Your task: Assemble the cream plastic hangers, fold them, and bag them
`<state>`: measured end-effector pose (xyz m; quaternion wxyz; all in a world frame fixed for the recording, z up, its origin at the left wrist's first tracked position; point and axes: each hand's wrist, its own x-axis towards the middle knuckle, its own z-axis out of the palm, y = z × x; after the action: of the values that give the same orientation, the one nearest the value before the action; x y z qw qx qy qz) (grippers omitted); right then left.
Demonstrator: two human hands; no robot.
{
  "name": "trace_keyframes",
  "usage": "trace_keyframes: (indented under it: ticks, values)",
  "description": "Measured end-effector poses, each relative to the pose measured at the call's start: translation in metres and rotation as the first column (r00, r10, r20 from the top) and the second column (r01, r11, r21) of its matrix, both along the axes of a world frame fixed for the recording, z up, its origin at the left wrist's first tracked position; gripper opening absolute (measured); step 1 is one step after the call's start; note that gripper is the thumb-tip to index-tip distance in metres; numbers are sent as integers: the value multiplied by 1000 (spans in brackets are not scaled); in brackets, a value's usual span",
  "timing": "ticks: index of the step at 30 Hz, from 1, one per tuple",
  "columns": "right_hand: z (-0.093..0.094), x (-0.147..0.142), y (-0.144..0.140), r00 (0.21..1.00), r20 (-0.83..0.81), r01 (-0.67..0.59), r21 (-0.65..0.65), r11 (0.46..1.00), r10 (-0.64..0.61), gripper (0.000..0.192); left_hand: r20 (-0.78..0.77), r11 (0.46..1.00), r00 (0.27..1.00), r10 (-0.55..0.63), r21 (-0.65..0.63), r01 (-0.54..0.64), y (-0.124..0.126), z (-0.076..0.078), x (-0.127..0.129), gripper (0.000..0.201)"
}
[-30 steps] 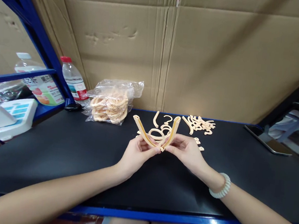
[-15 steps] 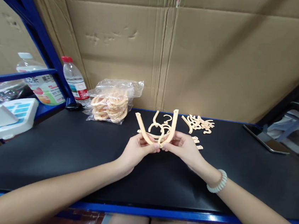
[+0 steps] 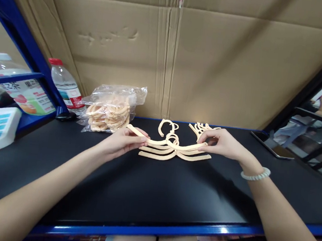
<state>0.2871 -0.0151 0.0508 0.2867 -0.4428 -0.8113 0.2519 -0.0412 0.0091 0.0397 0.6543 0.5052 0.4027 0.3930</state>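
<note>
A wall of flattened brown cardboard (image 3: 167, 60) is standing behind a black worktop (image 3: 142, 187) edged in blue, and the person is sitting at it with both bare forearms stretching forward. The left hand (image 3: 124, 141) is pinching the left end of a cream plastic hanger (image 3: 166, 143), its fingers closed around the arm of it, while the right hand (image 3: 223, 144) is gripping the right end in the same way; the two hands are well apart, with the hanger spread out nearly flat between them. The hanger is hovering just above, or resting on, a small stack of finished hangers (image 3: 174, 155) that is lying on the worktop; which of the two cannot be told. A beaded bracelet (image 3: 255, 174) is circling the right wrist. Beyond the right hand, a heap of loose cream hooks (image 3: 199, 127) is lying near the cardboard. Beside the left hand, further back, a clear plastic bag (image 3: 112, 107) of more cream parts is sitting against the wall, and a water bottle (image 3: 63, 87) with a red cap is standing upright next to the blue shelf post (image 3: 22, 44). A dark phone (image 3: 268, 144) is lying flat at the far right of the worktop
</note>
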Motion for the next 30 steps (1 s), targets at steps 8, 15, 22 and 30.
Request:
trace_keyframes:
  ticks: [8,15,22,30]
  values:
    - [-8,16,2,936,316,-136,-91,987,158,15,-581,803,808,-94,436,407,6,2,-14,16]
    - [-17,19,4,901,430,12,-169,986,63,12,-800,406,568,193,592,696,-9,-3,-1,6]
    - [-18,16,2,913,406,29,-171,985,43,21,-731,322,587,347,681,658,-30,-16,13,12]
    - [-23,-8,-5,918,395,1,-66,998,25,76,-720,171,615,321,683,710,-52,-30,23,38]
